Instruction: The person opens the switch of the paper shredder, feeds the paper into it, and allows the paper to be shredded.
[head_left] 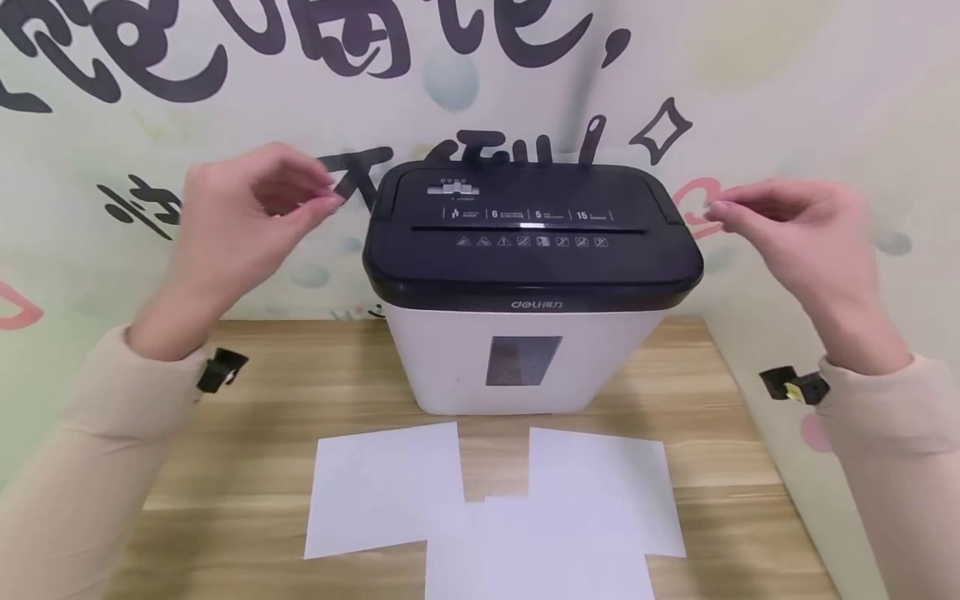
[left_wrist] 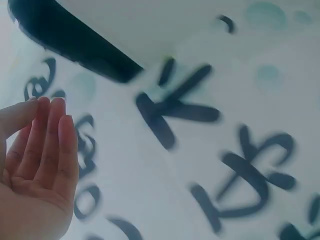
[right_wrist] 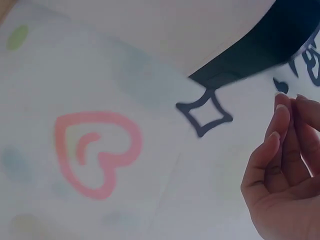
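Note:
A paper shredder (head_left: 532,267) with a black top and white bin stands between my two raised hands. Off its left end, my left hand (head_left: 251,208) hovers at lid height with thumb and fingertips close together and nothing held. In the left wrist view the fingers of that hand (left_wrist: 42,165) are gently bent. My right hand (head_left: 810,233) is up off the right end of the lid, fingertips drawn towards the thumb, also holding nothing; the right wrist view shows this hand (right_wrist: 285,175) below the dark lid edge (right_wrist: 255,57).
Several white paper sheets lie in front of the shredder: a left sheet (head_left: 382,492), a right sheet (head_left: 607,483) and overlapping front paper (head_left: 540,550). They rest on a wood-grain table (head_left: 232,467). Behind and to the right rises a wall (head_left: 810,100) with painted lettering and shapes.

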